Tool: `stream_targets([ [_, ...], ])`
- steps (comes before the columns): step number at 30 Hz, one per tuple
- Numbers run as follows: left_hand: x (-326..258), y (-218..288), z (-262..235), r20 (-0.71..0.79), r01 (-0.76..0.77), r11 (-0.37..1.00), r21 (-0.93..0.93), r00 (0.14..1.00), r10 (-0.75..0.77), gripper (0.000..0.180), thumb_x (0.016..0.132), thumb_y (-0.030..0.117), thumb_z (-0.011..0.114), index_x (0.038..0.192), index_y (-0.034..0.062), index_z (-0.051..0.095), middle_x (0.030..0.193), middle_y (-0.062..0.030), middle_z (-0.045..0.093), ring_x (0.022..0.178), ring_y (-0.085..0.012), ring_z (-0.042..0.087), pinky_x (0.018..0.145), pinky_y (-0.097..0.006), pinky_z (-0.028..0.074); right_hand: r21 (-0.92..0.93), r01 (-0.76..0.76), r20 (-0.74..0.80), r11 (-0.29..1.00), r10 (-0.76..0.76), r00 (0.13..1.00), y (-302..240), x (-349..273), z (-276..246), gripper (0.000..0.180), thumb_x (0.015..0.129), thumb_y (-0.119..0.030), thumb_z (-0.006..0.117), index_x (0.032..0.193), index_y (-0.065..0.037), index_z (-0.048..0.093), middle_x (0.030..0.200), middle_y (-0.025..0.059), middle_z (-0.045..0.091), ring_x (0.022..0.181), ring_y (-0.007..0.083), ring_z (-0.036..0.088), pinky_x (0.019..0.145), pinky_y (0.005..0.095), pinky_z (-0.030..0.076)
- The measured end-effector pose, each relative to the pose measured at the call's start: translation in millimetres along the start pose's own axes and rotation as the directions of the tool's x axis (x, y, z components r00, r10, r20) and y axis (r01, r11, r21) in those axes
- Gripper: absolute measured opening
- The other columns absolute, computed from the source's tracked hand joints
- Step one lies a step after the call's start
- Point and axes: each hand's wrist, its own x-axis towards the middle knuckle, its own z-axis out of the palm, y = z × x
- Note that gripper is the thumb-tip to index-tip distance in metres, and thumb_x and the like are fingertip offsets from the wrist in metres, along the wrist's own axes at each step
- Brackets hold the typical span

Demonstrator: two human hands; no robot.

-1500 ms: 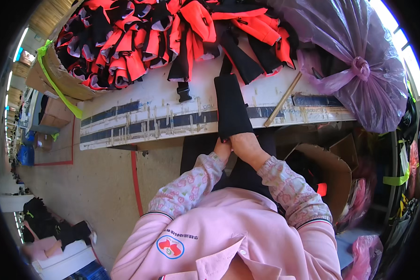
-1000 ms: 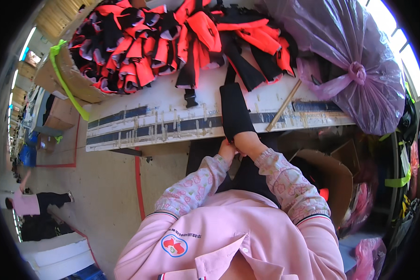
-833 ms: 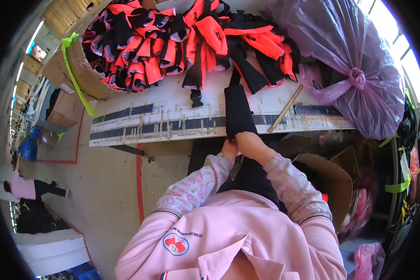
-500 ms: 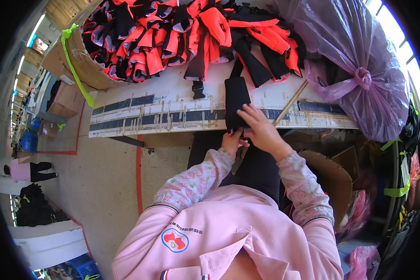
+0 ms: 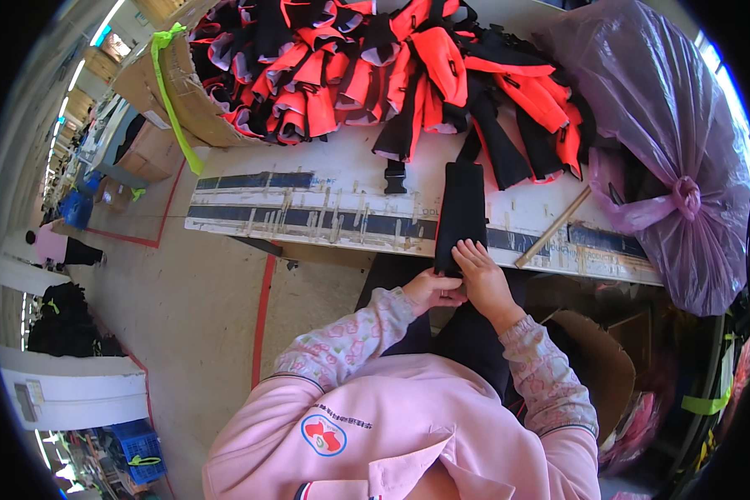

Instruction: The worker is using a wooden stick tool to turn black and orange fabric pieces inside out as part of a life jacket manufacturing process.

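Note:
A long black fabric strip lies across the white worktable and hangs over its near edge. My right hand rests on the strip's lower end at the table edge, fingers pressed onto it. My left hand grips the same strip just below the edge, touching the right hand. Beyond the strip lies a heap of red and black vests, and a black buckle sits to the strip's left.
A tied purple plastic bag fills the table's right end. A wooden stick lies beside the strip. A cardboard box with a green strap stands at left, another open box under the table. A person stands far left.
My right hand rose onto the strip on the tabletop, then came back down to the table edge beside my left hand. The view has shifted toward the table.

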Motion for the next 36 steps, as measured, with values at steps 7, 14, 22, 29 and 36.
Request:
stream_targets([
  [7, 3.2, 20.9, 1.3, -0.112, 0.269, 0.959, 0.084, 0.959, -0.259, 0.068, 0.074, 0.063, 0.058, 0.120, 0.0141, 0.047, 0.102, -0.0171, 0.056, 0.088, -0.0302, 0.061, 0.076, -0.046, 0.051, 0.181, -0.006, 0.092, 0.983, -0.011, 0.996, -13.0, 10.3, -6.0, 0.040, 0.076, -0.006, 0.058, 0.114, 0.003, 0.052, 0.127, 0.0224, 0.047, 0.122, 0.0371, 0.041, 0.105, 0.0428, 0.029],
  [14, 13.8, -9.4, 3.8, -0.054, 0.209, 0.978, -0.012, 0.976, -0.210, 0.045, 0.090, 0.046, 0.047, 0.116, 0.0085, 0.049, 0.087, -0.0172, 0.063, 0.060, -0.0253, 0.062, 0.059, -0.038, 0.054, 0.681, -0.439, 0.293, 0.586, 0.332, 0.897, -11.0, 9.9, -21.8, 0.043, 0.087, -0.008, 0.047, 0.128, 0.005, 0.041, 0.134, 0.0215, 0.041, 0.128, 0.0335, 0.035, 0.108, 0.0418, 0.021],
  [22, 17.5, -11.4, 3.0, -0.257, 0.125, 0.956, 0.266, 0.965, -0.054, 0.035, 0.091, 0.029, 0.048, 0.109, -0.0011, 0.049, 0.073, -0.0130, 0.065, 0.047, -0.0241, 0.061, 0.045, -0.033, 0.047, -0.193, -0.126, 0.175, 0.973, 0.160, 0.971, 23.2, 94.7, 20.9, 0.064, 0.088, -0.028, 0.051, 0.139, -0.001, 0.023, 0.146, 0.0173, 0.021, 0.136, 0.0304, 0.017, 0.110, 0.0430, 0.013],
  [29, 26.8, -17.2, -5.8, -0.184, 0.055, 0.966, 0.252, 0.983, -0.008, 0.029, 0.090, 0.024, 0.049, 0.102, -0.0020, 0.051, 0.069, -0.0145, 0.064, 0.039, -0.0206, 0.056, 0.037, -0.031, 0.043, -0.221, -0.237, 0.229, 0.946, 0.287, 0.930, 39.5, 131.6, 27.6, 0.071, 0.088, -0.032, 0.052, 0.143, -0.007, 0.014, 0.150, 0.0098, 0.011, 0.138, 0.0269, 0.013, 0.108, 0.0504, 0.015],
  [36, 8.8, -6.3, -2.4, -0.140, 0.051, 0.999, -0.007, 0.989, -0.052, 0.032, 0.089, 0.033, 0.054, 0.097, 0.0015, 0.056, 0.068, -0.0120, 0.063, 0.044, -0.0180, 0.056, 0.041, -0.029, 0.045, 0.094, -0.105, 0.444, 0.990, 0.053, 0.895, -22.8, 64.8, -39.4, 0.061, 0.082, -0.023, 0.057, 0.136, -0.006, 0.034, 0.140, 0.0172, 0.034, 0.132, 0.0319, 0.028, 0.107, 0.0514, 0.017],
])
